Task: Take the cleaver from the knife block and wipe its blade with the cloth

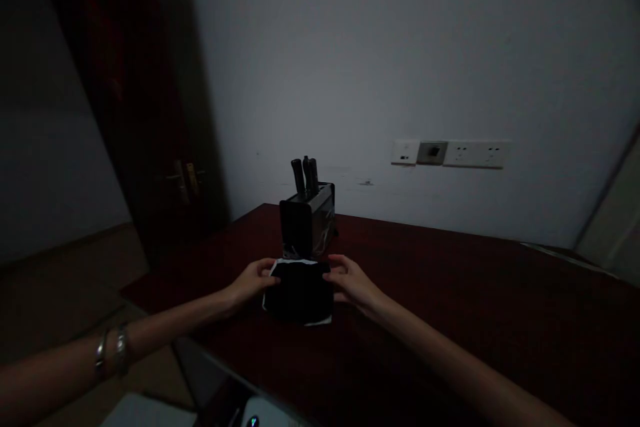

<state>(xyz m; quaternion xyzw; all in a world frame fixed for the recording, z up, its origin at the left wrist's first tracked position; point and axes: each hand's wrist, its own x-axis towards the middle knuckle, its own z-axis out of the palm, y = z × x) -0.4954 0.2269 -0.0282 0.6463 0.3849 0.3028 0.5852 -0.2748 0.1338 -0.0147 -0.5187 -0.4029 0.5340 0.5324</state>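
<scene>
A dark, flat cloth-like piece with a whitish edge [301,291] is between my two hands, just above or on the tabletop; I cannot tell which. My left hand [255,282] pinches its upper left corner, thumb on the dark face. At the upper right side, my right hand [354,283] grips it with the thumb in front and some fingers spread behind. Right behind it stands a knife block [297,225], black at the end and greyish along the side. Several black-handled knives [307,175] stick up from its top.
The dark red table [440,293] runs back to a pale wall. On that wall is a row of sockets and a switch [450,153]. A door with a handle [187,180] is at the left. Below the table's front edge a white object [265,413] shows. The room is dim.
</scene>
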